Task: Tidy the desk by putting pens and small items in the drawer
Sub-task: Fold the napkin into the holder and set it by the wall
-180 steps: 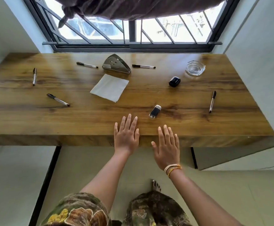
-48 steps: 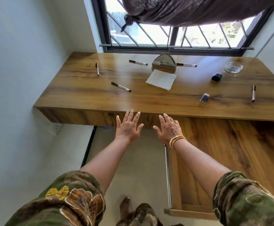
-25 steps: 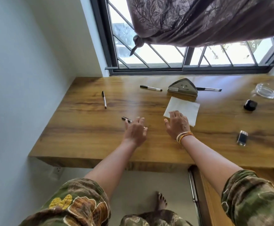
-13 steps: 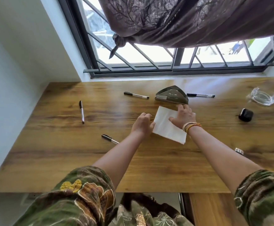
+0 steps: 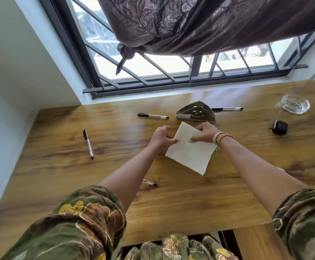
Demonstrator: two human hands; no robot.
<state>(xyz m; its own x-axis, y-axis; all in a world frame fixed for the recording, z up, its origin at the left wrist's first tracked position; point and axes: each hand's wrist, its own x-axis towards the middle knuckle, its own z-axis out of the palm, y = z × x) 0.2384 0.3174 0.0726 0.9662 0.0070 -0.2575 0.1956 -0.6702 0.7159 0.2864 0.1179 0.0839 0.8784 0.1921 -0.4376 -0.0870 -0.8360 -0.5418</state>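
Observation:
A white paper napkin (image 5: pixel 190 154) is lifted off the wooden desk (image 5: pixel 171 199). My left hand (image 5: pixel 161 138) pinches its left edge and my right hand (image 5: pixel 204 135) pinches its top right edge. Pens lie around: one at the left (image 5: pixel 88 144), one behind my hands (image 5: pixel 153 116), one behind the napkin holder (image 5: pixel 227 109), and one partly hidden under my left forearm (image 5: pixel 149 183). A small black case (image 5: pixel 279 127) sits at the right. The open drawer (image 5: pixel 254 243) shows at the bottom right.
A metal triangular napkin holder (image 5: pixel 196 114) stands just behind my hands. A glass ashtray (image 5: pixel 294 104) sits at the far right. A barred window with a knotted curtain (image 5: pixel 190 27) is behind the desk; a white wall is at the left.
Both hands have closed on the napkin and lifted it off the desk toward me. The camera has moved closer and over the desk.

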